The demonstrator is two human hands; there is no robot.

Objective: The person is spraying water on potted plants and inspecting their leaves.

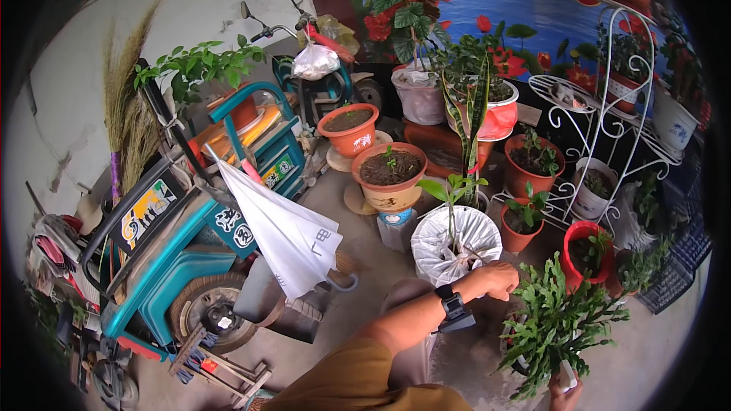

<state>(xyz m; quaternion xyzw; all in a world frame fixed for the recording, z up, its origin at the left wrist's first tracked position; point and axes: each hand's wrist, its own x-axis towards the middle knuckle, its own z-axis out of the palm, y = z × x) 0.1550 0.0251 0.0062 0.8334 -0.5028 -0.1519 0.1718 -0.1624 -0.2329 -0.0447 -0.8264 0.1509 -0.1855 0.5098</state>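
Note:
My left hand (495,281), with a black watch on its wrist, reaches across with curled fingers. It is between a pot wrapped in white plastic (442,237) and a bushy green plant with flat, jagged stems (562,319). Whether the fingers pinch anything is hidden. A leafy seedling (451,194) stands upright in the wrapped pot. Low at the right, my right hand (564,394) is partly cut off by the picture's edge. It grips a white object (567,375), too little of which shows to name, against the bushy plant's lower foliage.
Several potted plants surround me, among them a red pot (582,257) and a tan-and-orange pot (390,180). A white metal plant stand (605,108) rises at the right. Leftward, a closed white umbrella (285,228) hangs against a teal cargo tricycle (188,274).

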